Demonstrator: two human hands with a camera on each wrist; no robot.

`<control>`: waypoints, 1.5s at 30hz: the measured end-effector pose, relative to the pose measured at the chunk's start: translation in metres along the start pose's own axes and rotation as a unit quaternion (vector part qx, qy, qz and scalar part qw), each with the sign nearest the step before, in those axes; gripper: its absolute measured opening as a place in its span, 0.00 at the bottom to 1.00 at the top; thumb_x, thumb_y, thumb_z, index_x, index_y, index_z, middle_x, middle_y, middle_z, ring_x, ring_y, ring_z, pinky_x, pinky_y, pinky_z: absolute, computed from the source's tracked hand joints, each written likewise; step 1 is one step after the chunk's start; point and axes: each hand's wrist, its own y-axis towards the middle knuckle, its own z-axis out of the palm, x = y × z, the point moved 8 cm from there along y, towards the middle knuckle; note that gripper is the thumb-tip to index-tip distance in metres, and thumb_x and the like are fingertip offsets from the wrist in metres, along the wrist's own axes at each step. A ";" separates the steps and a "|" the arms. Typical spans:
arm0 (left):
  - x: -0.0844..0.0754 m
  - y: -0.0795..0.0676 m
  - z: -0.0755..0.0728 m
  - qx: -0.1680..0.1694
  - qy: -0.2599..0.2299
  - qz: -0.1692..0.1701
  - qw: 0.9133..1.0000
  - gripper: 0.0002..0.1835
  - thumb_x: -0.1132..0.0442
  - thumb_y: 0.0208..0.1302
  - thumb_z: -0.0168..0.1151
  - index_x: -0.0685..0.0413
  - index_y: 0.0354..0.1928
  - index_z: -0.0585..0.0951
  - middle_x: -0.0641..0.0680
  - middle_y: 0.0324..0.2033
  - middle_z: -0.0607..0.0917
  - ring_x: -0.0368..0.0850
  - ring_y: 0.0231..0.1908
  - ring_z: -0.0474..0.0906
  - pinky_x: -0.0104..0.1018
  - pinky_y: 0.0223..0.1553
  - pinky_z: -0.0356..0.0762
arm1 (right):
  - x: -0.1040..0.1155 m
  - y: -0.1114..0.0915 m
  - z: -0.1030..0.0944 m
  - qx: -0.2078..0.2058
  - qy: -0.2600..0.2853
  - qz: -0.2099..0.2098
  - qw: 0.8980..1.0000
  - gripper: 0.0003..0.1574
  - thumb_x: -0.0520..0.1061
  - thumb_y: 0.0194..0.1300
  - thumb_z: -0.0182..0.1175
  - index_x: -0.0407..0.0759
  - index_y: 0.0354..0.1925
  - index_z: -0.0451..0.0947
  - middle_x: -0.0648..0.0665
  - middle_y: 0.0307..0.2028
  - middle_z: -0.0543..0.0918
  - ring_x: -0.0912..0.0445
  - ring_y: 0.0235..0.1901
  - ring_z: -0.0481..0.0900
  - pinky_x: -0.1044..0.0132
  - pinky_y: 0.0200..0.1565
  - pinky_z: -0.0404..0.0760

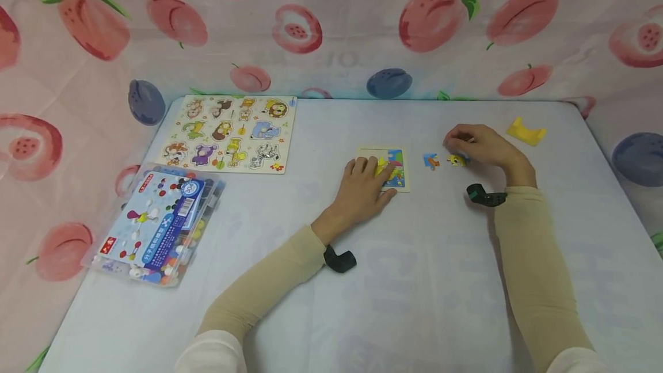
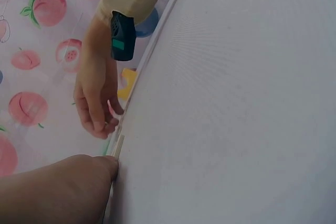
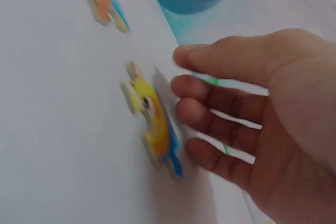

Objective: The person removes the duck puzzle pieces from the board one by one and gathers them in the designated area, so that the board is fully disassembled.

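Note:
My left hand (image 1: pixel 361 190) rests with spread fingers on a small wooden jigsaw puzzle board (image 1: pixel 406 184), covering its left part. The board's right side shows blue, pink and green picture pieces. To the right of the board lies a blue and orange puzzle piece (image 1: pixel 430 160). Beside it is a yellow and blue puzzle piece (image 1: pixel 457 160) with an eye printed on it. My right hand (image 1: pixel 479 144) hovers by this yellow piece, fingers loosely bent and apart from it. In the right wrist view, nothing lies between the thumb and fingers of the right hand (image 3: pixel 252 108).
A yellow curved plastic-looking part (image 1: pixel 526 132) lies beyond my right hand. At the back left is a wooden animal puzzle board (image 1: pixel 235 167). In front of it sits a clear box (image 1: pixel 150 226) of molecular model parts. Fruit-patterned cloth (image 1: pixel 342 33) hangs behind the table.

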 end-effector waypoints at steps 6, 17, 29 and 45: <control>0.001 -0.001 -0.001 -0.001 0.000 -0.004 1.000 0.30 0.37 0.68 0.45 0.38 0.69 0.65 0.53 0.48 0.70 0.50 0.51 0.62 0.47 0.58 0.60 | 0.027 0.014 0.016 -0.003 0.016 -0.036 0.999 0.15 0.50 0.70 0.52 0.45 0.47 0.77 0.44 0.47 0.79 0.54 0.45 0.70 0.56 0.52 0.70; 0.000 -0.001 0.001 0.016 0.002 -0.009 1.000 0.30 0.37 0.68 0.43 0.36 0.69 0.64 0.52 0.49 0.69 0.49 0.52 0.61 0.47 0.59 0.59 | 0.078 0.025 0.049 0.021 0.001 -0.136 0.990 0.13 0.41 0.69 0.53 0.45 0.50 0.78 0.45 0.47 0.79 0.53 0.45 0.74 0.56 0.48 0.73; 0.004 -0.001 0.000 0.008 0.020 -0.007 1.000 0.30 0.36 0.67 0.44 0.37 0.68 0.66 0.52 0.49 0.70 0.49 0.52 0.62 0.48 0.59 0.60 | 0.107 0.032 0.066 0.009 -0.075 -0.225 0.971 0.17 0.36 0.68 0.51 0.45 0.50 0.81 0.40 0.45 0.76 0.48 0.46 0.73 0.52 0.49 0.71; 0.002 0.002 0.000 0.022 -0.005 -0.012 1.000 0.30 0.37 0.67 0.44 0.36 0.69 0.64 0.52 0.50 0.68 0.50 0.53 0.61 0.48 0.60 0.59 | 0.121 0.035 0.065 0.099 -0.267 -0.238 0.928 0.21 0.33 0.61 0.61 0.51 0.50 0.78 0.47 0.49 0.75 0.51 0.47 0.75 0.54 0.50 0.76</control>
